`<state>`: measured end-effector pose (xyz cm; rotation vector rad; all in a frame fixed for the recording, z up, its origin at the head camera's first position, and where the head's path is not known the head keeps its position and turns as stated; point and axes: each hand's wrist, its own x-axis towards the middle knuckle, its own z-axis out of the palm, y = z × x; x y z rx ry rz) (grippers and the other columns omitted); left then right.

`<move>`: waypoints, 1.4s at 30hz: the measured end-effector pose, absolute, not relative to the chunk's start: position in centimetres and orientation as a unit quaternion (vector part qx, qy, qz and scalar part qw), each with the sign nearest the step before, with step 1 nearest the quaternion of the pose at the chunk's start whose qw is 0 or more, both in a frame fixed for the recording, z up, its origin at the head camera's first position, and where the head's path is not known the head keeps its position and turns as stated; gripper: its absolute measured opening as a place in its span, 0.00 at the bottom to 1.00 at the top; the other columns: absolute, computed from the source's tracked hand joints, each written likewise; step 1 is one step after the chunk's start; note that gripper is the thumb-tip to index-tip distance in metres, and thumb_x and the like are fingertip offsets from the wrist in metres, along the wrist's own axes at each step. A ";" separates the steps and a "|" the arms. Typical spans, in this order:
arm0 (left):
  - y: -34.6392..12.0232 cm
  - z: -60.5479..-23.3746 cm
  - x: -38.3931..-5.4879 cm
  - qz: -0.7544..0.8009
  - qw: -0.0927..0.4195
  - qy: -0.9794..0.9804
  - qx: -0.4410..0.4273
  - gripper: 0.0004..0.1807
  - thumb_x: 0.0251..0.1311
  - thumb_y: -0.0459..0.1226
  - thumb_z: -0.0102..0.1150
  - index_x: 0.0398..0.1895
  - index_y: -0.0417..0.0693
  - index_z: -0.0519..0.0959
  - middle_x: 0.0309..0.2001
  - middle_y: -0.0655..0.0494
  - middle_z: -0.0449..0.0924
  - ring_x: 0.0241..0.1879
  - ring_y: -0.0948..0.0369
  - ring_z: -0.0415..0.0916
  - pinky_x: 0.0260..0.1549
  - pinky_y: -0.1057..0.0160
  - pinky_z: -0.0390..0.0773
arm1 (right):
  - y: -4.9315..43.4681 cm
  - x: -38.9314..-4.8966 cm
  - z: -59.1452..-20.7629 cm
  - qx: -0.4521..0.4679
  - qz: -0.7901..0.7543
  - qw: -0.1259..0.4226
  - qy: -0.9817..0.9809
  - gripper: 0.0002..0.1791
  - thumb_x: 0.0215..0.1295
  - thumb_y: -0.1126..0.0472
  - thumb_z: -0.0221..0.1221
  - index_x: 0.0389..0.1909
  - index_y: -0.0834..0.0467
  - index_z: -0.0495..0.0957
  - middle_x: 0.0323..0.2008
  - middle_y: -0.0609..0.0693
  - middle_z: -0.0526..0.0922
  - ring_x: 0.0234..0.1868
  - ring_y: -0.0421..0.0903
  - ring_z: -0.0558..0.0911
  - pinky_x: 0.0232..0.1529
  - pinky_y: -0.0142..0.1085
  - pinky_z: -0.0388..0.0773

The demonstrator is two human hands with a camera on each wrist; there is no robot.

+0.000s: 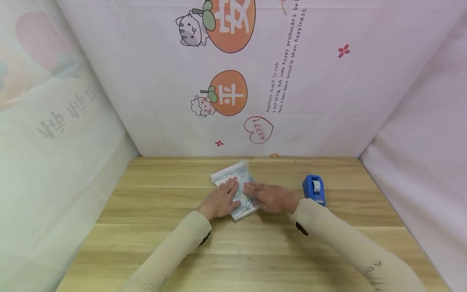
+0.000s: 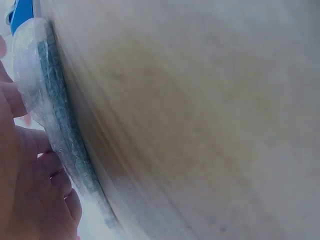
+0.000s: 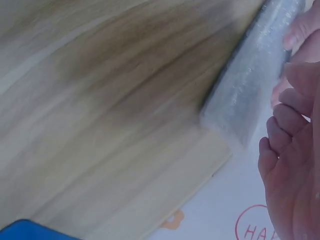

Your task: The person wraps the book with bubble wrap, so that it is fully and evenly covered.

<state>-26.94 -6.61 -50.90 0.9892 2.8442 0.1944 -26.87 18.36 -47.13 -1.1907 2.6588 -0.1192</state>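
A flat bundle (image 1: 242,198) wrapped in clear bubble wrap, with something bluish-grey inside, lies at a slant on the wooden table. My left hand (image 1: 221,199) rests on its left part, fingers extended over the wrap and thumb near the lower end. From the other side, my right hand (image 1: 271,196), slightly blurred, touches the right part with its fingertips. In the left wrist view the wrapped bundle (image 2: 62,105) shows a dark edge close to the tabletop, beside the fingers. The right wrist view shows the bundle's whitish wrap end (image 3: 230,122) past the fingers.
A blue tape dispenser (image 1: 308,187) with a roll of tape stands just beyond my right wrist. The wooden table (image 1: 160,194) meets a printed white cloth (image 1: 310,121) at its back edge, and white cloth also hangs at both sides.
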 end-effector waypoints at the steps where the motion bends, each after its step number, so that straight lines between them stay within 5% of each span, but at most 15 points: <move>1: -6.6 -50.9 -27.0 0.067 0.061 0.941 0.327 0.41 0.82 0.53 0.44 0.84 0.34 0.52 0.86 0.40 0.47 0.86 0.46 0.48 0.84 0.47 0.56 | 18.5 -26.8 -46.9 -0.404 -0.047 0.112 0.907 0.31 0.84 0.55 0.49 0.82 0.58 0.60 0.83 0.58 0.59 0.83 0.58 0.62 0.80 0.56 0.66; 13: -6.9 -50.9 -27.1 0.074 0.060 0.938 0.335 0.40 0.83 0.53 0.42 0.84 0.33 0.52 0.86 0.39 0.46 0.86 0.45 0.47 0.84 0.46 0.55 | 22.8 -24.5 -42.8 -0.332 -0.067 0.120 0.933 0.36 0.86 0.45 0.46 0.85 0.58 0.52 0.85 0.58 0.55 0.83 0.60 0.61 0.80 0.58 0.66; 22: -7.0 -50.9 -26.9 0.078 0.075 0.939 0.327 0.40 0.83 0.52 0.43 0.84 0.35 0.51 0.86 0.40 0.45 0.86 0.46 0.46 0.85 0.47 0.54 | 27.8 -22.4 -41.0 -0.323 -0.066 0.071 0.942 0.38 0.83 0.43 0.51 0.81 0.63 0.60 0.80 0.64 0.65 0.77 0.64 0.71 0.73 0.60 0.73; 32: -7.1 -51.4 -27.1 0.077 0.079 0.939 0.326 0.41 0.83 0.52 0.42 0.85 0.35 0.49 0.87 0.41 0.43 0.87 0.46 0.43 0.85 0.46 0.51 | 32.3 -20.2 -39.9 -0.308 -0.084 0.047 0.947 0.36 0.76 0.56 0.63 0.77 0.70 0.65 0.74 0.71 0.70 0.69 0.69 0.77 0.67 0.62 0.78; 42: -7.1 -50.6 -26.9 0.087 0.079 0.937 0.330 0.40 0.83 0.53 0.41 0.84 0.35 0.50 0.87 0.41 0.44 0.86 0.47 0.45 0.85 0.47 0.53 | 35.8 -20.0 -41.7 -0.221 -0.143 0.009 0.965 0.31 0.74 0.55 0.65 0.70 0.70 0.74 0.66 0.72 0.79 0.62 0.73 0.82 0.62 0.65 0.80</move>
